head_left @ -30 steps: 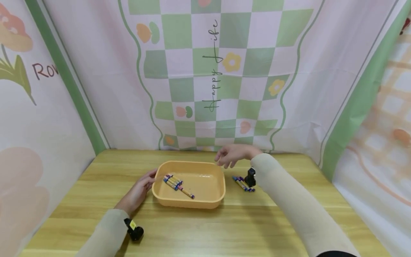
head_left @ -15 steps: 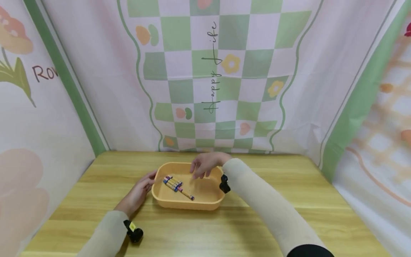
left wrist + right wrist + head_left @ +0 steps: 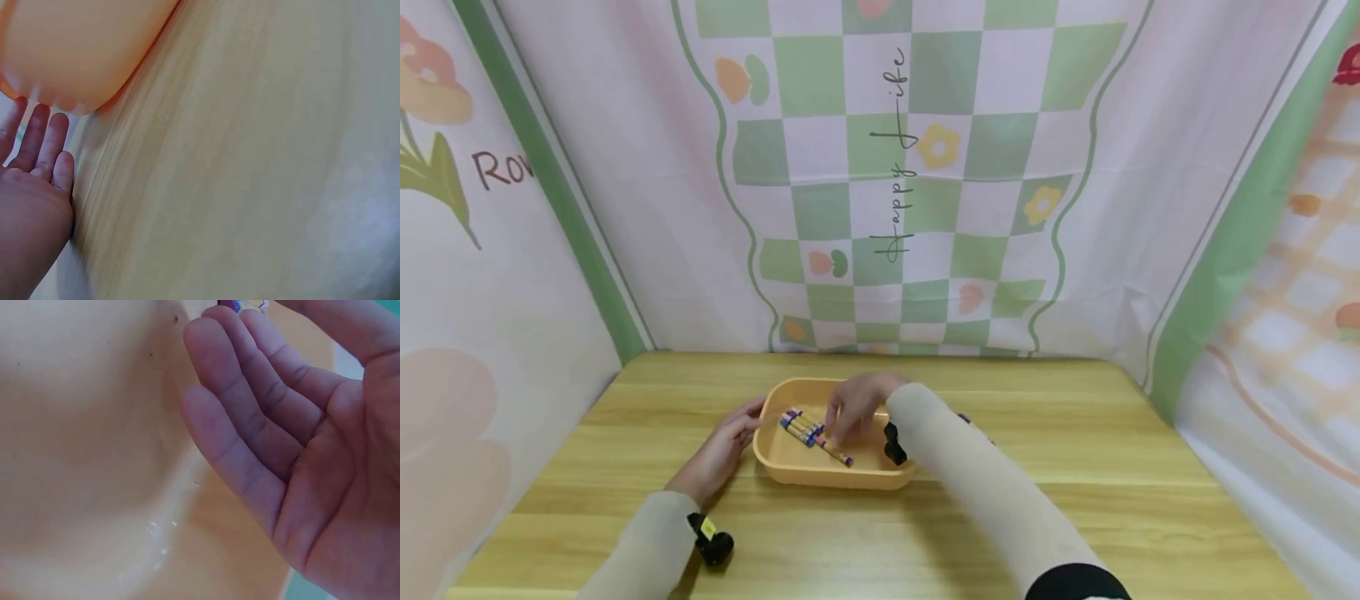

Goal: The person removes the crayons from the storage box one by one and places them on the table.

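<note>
A yellow-orange plastic basin sits on the table with several yellow-wrapped crayons inside at its left. One pinkish crayon lies slanted out from the group. My left hand rests against the basin's left end; in the left wrist view its straight fingers touch the outer wall. Inside the basin, my right hand reaches down close to the slanted crayon. The right wrist view shows that hand's fingers loosely bent and the thumb apart, with a bit of purple and yellow crayon past the fingertips.
More crayons lie on the table right of the basin, mostly hidden by my right sleeve. The wooden table ends at a patterned cloth backdrop, with cloth on both sides too.
My right hand has moved left from beyond the basin's right rim, then down inside towards the crayons. My left hand and the crayons in the basin have stayed put.
</note>
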The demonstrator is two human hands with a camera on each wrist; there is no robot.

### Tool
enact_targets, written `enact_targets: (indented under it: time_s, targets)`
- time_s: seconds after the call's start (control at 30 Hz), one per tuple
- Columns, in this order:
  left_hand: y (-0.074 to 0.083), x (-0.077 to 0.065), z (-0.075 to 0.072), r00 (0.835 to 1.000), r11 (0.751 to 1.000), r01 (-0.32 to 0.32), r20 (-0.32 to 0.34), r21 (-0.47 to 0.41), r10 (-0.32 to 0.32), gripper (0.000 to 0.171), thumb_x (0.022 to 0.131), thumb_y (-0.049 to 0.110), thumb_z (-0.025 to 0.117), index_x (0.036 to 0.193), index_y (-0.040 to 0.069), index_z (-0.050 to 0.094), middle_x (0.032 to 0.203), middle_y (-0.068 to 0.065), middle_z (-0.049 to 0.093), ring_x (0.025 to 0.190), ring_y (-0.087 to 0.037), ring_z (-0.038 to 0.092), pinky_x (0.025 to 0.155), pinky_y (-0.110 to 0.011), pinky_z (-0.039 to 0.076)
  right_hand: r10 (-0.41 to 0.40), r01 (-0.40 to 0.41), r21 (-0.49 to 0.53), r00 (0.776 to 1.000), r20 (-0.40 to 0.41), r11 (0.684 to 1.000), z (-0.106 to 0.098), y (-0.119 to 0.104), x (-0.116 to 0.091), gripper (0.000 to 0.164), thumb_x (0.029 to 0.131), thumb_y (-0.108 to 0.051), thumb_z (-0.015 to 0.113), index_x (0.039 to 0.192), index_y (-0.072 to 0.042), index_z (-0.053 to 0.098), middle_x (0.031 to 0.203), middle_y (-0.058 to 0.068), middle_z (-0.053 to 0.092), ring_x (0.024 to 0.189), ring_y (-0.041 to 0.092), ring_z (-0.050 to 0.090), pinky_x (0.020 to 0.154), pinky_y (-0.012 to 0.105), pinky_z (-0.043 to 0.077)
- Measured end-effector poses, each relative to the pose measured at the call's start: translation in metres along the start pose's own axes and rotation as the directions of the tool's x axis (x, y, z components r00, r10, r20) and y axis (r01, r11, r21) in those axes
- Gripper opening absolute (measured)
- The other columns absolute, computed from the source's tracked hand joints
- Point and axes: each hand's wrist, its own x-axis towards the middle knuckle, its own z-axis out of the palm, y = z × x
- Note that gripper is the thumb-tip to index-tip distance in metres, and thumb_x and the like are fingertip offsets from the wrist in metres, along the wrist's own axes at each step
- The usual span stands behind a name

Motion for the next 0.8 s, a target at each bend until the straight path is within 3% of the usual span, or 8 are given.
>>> enact_targets:
  time_s: [0.17, 0.43, 0.8]
  targets:
    - [0.0, 0.0, 0.001, 1.0, 1.0, -0.009, 0.002, -0.003, 0.009, 0.059, 0.101, 0.011, 0.041, 0.157, -0.001, 0.025, 0.163, -0.018, 0.02, 0.147, -0.034, 0.023, 0.119, -0.046, 0.015, 0.025, -0.027, 0.073, 0.999, 0.03, 0.997, 0.006, 0.006, 0.008, 0.017, 0.087, -0.019, 0.078, 0.1, -0.012, 0.069, 0.09, 0.004, 0.074, 0.081, 0.014, 0.068, 0.073, 0.029, 0.055]
    - [0.001, 0.001, 0.001, 1.0, 1.0, -0.013, 0.004, -0.002, 0.013, 0.059, 0.1, 0.011, 0.041, 0.156, -0.001, 0.026, 0.163, -0.018, 0.022, 0.146, -0.033, 0.025, 0.119, -0.046, 0.016, 0.02, -0.022, 0.1, 1.0, 0.023, 0.995, 0.012, 0.012, 0.017, 0.013, 0.083, -0.017, 0.082, 0.087, -0.01, 0.072, 0.074, 0.001, 0.069, 0.063, 0.008, 0.058, 0.054, 0.021, 0.044]
    - [-0.001, 0.001, 0.0, 1.0, 1.0, -0.014, 0.002, 0.002, 0.014, 0.059, 0.1, 0.011, 0.041, 0.156, 0.0, 0.028, 0.163, -0.017, 0.024, 0.146, -0.032, 0.026, 0.118, -0.045, 0.017, -0.001, 0.0, 0.065, 1.0, 0.026, 0.998, 0.009, 0.01, 0.009, 0.01, 0.086, -0.014, 0.078, 0.09, -0.01, 0.071, 0.083, 0.004, 0.073, 0.071, 0.012, 0.065, 0.07, 0.031, 0.055]
